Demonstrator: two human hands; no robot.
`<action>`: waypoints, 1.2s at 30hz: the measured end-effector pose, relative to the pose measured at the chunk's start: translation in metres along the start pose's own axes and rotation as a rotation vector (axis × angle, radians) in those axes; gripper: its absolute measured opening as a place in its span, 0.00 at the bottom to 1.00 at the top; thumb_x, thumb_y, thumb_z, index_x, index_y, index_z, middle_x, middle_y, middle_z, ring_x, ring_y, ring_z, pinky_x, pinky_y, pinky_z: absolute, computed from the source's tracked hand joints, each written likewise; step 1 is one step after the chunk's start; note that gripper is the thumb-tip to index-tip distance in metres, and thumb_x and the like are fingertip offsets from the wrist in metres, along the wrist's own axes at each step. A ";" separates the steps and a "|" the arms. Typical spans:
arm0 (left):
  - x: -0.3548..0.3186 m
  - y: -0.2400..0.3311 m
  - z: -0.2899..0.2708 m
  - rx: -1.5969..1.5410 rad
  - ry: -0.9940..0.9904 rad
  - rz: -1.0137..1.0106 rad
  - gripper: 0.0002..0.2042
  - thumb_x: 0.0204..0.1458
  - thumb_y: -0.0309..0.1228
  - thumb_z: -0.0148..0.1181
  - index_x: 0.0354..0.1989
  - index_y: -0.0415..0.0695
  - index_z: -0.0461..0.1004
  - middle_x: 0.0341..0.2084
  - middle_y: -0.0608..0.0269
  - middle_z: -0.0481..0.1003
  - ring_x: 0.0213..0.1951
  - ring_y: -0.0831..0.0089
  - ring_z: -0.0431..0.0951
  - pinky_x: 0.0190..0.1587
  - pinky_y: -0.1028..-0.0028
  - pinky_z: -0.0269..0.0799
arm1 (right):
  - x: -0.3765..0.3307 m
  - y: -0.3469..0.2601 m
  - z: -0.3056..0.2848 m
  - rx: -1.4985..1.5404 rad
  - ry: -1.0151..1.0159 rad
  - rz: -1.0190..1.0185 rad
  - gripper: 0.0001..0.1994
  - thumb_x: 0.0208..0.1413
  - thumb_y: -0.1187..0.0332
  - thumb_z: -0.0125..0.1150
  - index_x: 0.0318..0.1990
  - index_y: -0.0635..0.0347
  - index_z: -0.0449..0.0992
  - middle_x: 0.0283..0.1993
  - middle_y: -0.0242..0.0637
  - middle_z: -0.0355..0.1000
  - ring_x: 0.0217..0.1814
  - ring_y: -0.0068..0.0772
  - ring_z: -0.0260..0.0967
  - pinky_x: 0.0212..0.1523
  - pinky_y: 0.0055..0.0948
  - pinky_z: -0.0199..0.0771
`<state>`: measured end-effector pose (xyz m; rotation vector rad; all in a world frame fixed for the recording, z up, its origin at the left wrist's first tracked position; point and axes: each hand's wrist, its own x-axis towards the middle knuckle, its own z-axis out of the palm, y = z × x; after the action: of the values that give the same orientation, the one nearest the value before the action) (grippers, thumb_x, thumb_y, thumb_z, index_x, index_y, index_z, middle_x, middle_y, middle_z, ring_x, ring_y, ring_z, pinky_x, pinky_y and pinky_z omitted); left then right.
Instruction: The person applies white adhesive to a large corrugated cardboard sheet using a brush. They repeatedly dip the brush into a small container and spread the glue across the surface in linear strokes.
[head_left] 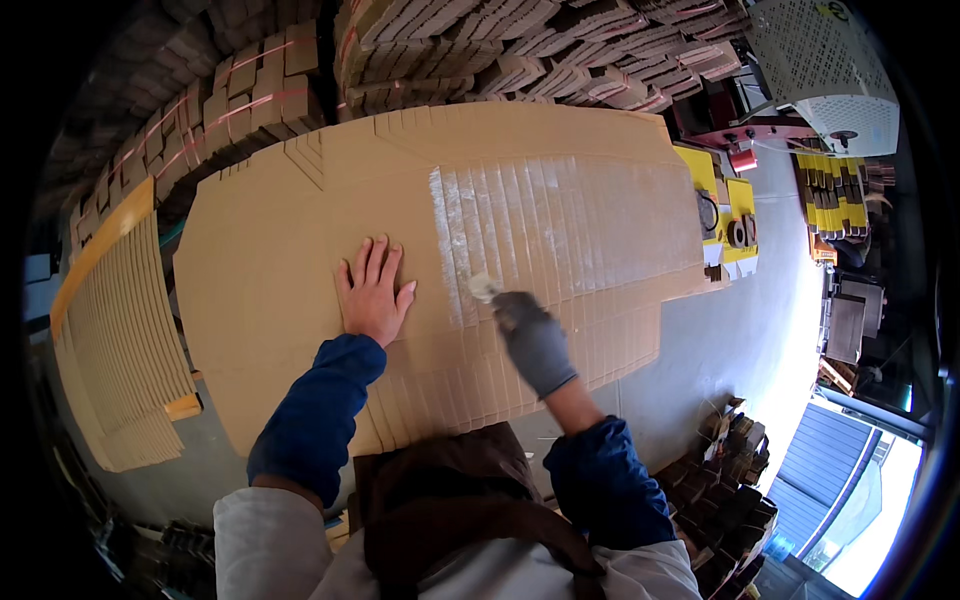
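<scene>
My bare left hand (374, 297) lies flat on a large brown cardboard sheet (265, 245), fingers spread and pointing away from me. My right hand (534, 342), in a grey glove, is closed round a small brush with a pale head (483, 288); its handle is mostly hidden in the fist, and it is slightly blurred. The brush head is over the left side of a row of overlapping cardboard edges (560, 215). Whitish, shiny smears cover these stepped edges, densest along the left strip.
Bundled cardboard stacks (440, 60) stand along the far side. Another fanned pile of cardboard (125, 340) lies at the left. Right of the sheet are yellow boxes (741, 200) with tape rolls and a perforated metal guard (825, 65). Brown pieces (730, 480) are heaped at lower right.
</scene>
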<state>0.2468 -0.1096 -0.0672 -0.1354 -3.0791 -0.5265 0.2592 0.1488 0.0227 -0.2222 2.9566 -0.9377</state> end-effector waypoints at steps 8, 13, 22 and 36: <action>-0.004 -0.003 0.002 0.026 0.006 0.001 0.27 0.57 0.44 0.55 0.65 0.50 0.62 0.68 0.62 0.57 0.70 0.59 0.52 0.67 0.44 0.44 | -0.001 -0.017 -0.023 0.096 -0.206 -0.091 0.08 0.57 0.73 0.56 0.43 0.57 0.77 0.46 0.44 0.75 0.43 0.51 0.75 0.43 0.41 0.76; -0.001 0.002 -0.002 -0.001 -0.031 0.004 0.27 0.58 0.44 0.53 0.65 0.48 0.61 0.69 0.60 0.56 0.70 0.57 0.51 0.68 0.45 0.42 | 0.011 0.030 -0.047 -0.120 -0.219 0.017 0.10 0.56 0.74 0.53 0.44 0.54 0.77 0.52 0.43 0.72 0.43 0.50 0.75 0.43 0.42 0.78; -0.004 -0.004 -0.004 0.013 -0.003 -0.002 0.27 0.58 0.44 0.54 0.64 0.49 0.62 0.68 0.60 0.57 0.70 0.58 0.51 0.67 0.44 0.43 | -0.006 0.010 -0.039 -0.200 -0.160 -0.061 0.10 0.54 0.74 0.52 0.42 0.56 0.76 0.50 0.42 0.73 0.45 0.47 0.74 0.43 0.41 0.77; -0.001 0.001 0.004 0.037 -0.035 0.008 0.27 0.59 0.43 0.51 0.66 0.47 0.60 0.69 0.60 0.54 0.70 0.57 0.50 0.68 0.46 0.41 | -0.036 0.043 -0.026 -0.243 -0.172 -0.054 0.11 0.53 0.75 0.54 0.44 0.56 0.76 0.53 0.44 0.72 0.50 0.50 0.72 0.48 0.43 0.75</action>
<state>0.2477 -0.1074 -0.0705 -0.1584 -3.1185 -0.4718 0.2877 0.2039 0.0184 -0.3702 2.9098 -0.5299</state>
